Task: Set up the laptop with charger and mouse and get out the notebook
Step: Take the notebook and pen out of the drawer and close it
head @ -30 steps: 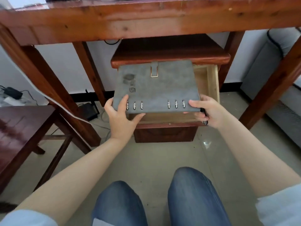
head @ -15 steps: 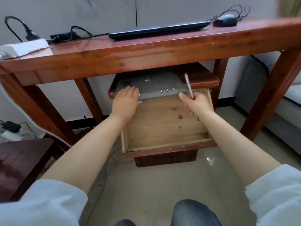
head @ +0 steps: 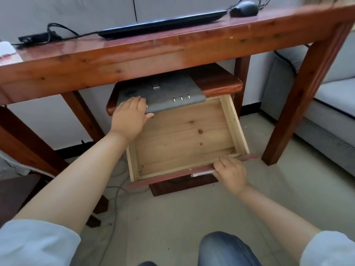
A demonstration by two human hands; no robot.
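Down came my right hand (head: 231, 172) to grip the drawer (head: 189, 172) front; my left hand (head: 130, 116) held the notebook (head: 163, 93)

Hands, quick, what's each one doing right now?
Left hand: gripping the notebook on top of the small cabinet.
Right hand: fingers curled on the open drawer's front edge, a pen pinned underneath.

Soft, even daylight is filling the room — shadows are staying faint under the desk (head: 172, 52). A pale sheen is glaring off its glossy top. Wide-angle distortion is bending the edges, and the corners are smearing slightly — the centre is staying sharp.
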